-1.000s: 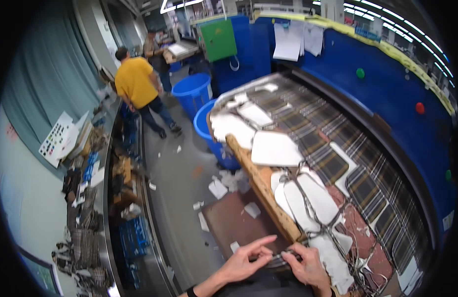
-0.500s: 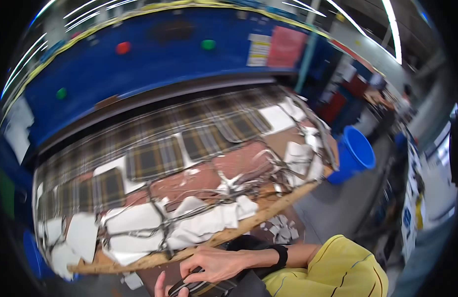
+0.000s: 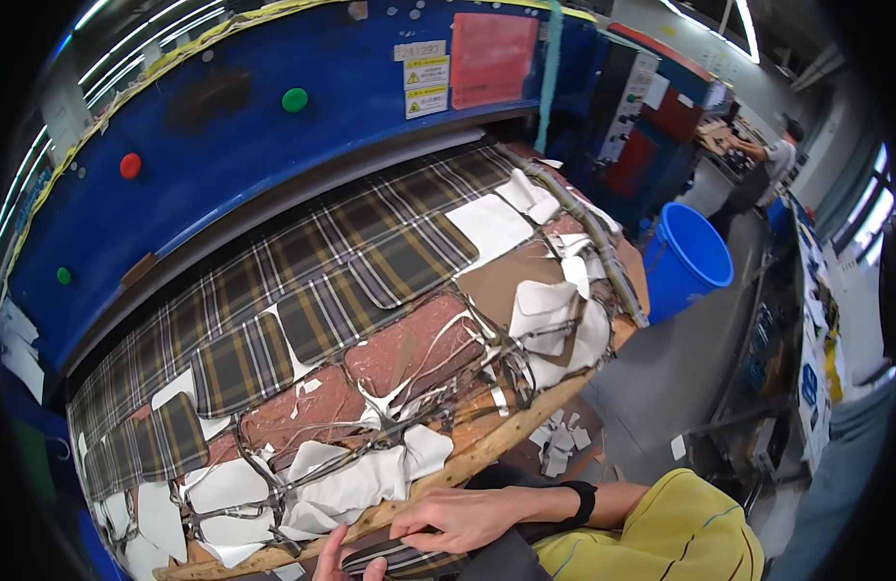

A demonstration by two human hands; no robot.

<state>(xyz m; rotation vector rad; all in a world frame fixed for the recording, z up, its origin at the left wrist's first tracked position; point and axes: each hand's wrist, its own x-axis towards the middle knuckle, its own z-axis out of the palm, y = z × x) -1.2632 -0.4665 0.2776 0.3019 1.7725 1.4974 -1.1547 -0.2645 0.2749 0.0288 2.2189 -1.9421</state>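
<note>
Head view: I see the bench swung leftward | right hand [image 3: 467, 520] grips striped plaid piece [image 3: 409, 560] at 6 o'clock | left hand [image 3: 343, 566] grip unclear | jagged white offcuts [image 3: 356, 481] at 7.

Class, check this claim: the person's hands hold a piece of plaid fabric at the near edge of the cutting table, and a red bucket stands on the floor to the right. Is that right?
Not quite. In the head view the bucket is blue, not red. The rest holds: the right hand and left hand are on a piece of plaid fabric at the near edge of the cutting table, with the bucket on the floor to the right.

Plaid fabric pieces [image 3: 303, 281] lay on the cutting bench [image 3: 487, 447], behind the offcuts [image 3: 351, 484] at its front edge; a bin [image 3: 688, 259] stood off its right end.
</note>
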